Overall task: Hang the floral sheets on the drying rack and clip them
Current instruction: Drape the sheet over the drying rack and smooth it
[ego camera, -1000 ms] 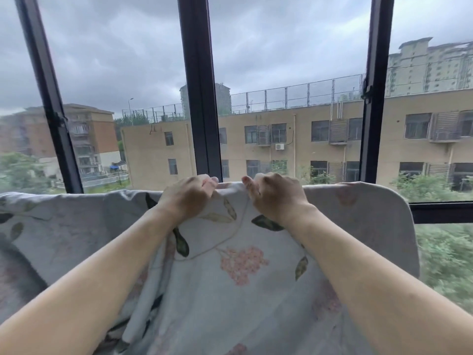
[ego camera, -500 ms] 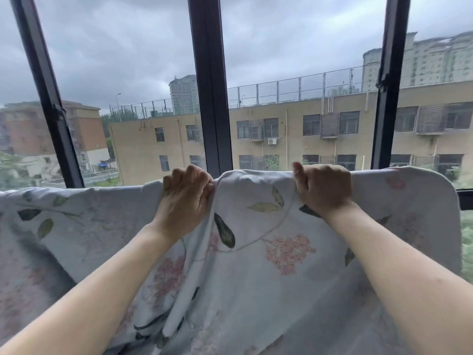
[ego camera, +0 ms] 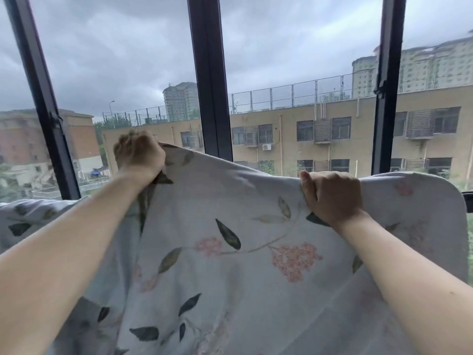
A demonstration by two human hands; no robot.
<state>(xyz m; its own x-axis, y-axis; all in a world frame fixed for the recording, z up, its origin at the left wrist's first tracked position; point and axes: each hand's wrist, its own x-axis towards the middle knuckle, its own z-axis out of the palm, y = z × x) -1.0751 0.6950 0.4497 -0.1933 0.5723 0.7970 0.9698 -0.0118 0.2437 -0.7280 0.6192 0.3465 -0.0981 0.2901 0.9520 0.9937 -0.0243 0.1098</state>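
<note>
A pale floral sheet [ego camera: 230,252] with pink blossoms and dark leaves fills the lower half of the view, draped over a support that it hides. My left hand [ego camera: 139,155] grips the sheet's top edge, bunched in a fist and lifted above the rest of the fabric. My right hand [ego camera: 332,196] grips the top edge further right, fingers curled over the fold. The cloth is stretched between the two hands. The drying rack itself and any clips are not visible.
Dark window frames [ego camera: 210,78] stand close behind the sheet, with glass panes looking out on beige buildings [ego camera: 320,134] and a cloudy sky. A further part of the sheet [ego camera: 25,219] hangs at the far left.
My hands have moved apart along the sheet's top edge. The left hand has risen and pulled the fabric up; the right hand has slid to the right.
</note>
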